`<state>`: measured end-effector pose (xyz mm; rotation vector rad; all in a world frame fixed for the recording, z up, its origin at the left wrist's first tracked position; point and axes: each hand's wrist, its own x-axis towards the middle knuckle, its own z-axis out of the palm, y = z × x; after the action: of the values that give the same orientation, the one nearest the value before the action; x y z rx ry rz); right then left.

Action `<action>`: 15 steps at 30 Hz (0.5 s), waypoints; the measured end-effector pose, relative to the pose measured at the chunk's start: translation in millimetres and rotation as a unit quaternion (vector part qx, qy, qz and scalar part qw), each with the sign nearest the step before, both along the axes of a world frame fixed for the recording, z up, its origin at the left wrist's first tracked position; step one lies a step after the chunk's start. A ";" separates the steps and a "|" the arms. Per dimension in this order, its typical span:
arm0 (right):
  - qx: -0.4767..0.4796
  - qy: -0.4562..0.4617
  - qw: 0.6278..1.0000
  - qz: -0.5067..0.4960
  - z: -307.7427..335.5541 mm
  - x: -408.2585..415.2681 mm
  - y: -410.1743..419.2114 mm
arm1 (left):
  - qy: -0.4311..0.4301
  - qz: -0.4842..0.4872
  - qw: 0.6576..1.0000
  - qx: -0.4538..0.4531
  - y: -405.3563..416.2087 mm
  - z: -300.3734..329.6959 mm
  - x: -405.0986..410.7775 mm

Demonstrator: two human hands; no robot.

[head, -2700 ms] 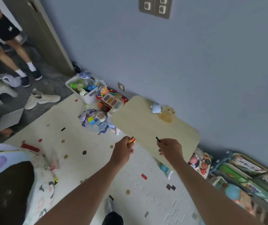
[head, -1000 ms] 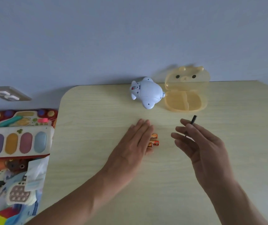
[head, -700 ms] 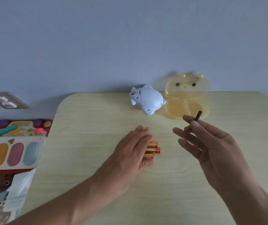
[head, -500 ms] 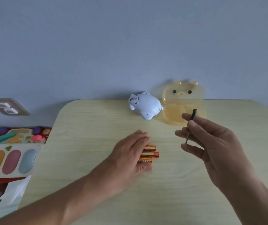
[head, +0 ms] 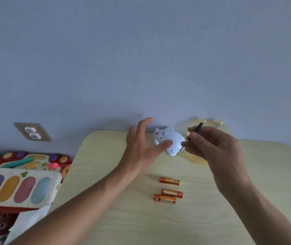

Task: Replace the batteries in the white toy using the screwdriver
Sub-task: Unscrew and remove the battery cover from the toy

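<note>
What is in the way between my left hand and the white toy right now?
Nothing visible. The left hand is open right beside the white toy, its thumb at the toy's near side. The three batteries lie nearer on the table, off that path. The right hand holds the screwdriver.

Left hand [head: 142,147] spread open, reaching forward; right hand [head: 213,144] pinched closed.

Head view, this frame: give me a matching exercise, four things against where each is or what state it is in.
Things:
1. white toy
2. screwdriver
3. batteries
4. left hand

Places or states:
A. lying loose on the table, nearer the person
B. pinched in the right hand
C. open, reaching at the toy
D. at the table's far edge by the wall

Pairs: 1-D, 2-B, 3-A, 4-C
</note>
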<state>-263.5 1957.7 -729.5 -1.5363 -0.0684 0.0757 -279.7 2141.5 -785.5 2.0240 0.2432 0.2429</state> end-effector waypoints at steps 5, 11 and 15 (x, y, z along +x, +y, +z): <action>-0.031 -0.059 0.998 0.017 -3.8 36.0 36.6 | 0.023 -0.025 0.999 0.016 2.1 -15.4 25.5; -0.051 -0.075 0.996 0.026 -19.3 46.8 51.6 | 0.026 0.011 0.992 0.121 -9.9 -17.2 23.7; -0.070 -0.079 0.994 0.014 -27.5 50.3 53.7 | 0.000 0.015 0.994 0.113 -8.9 -20.1 23.2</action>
<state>-213.3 2011.4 -757.0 -1.6801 -0.2132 -0.0196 -256.5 2132.5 -805.6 2.2448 0.2554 0.3002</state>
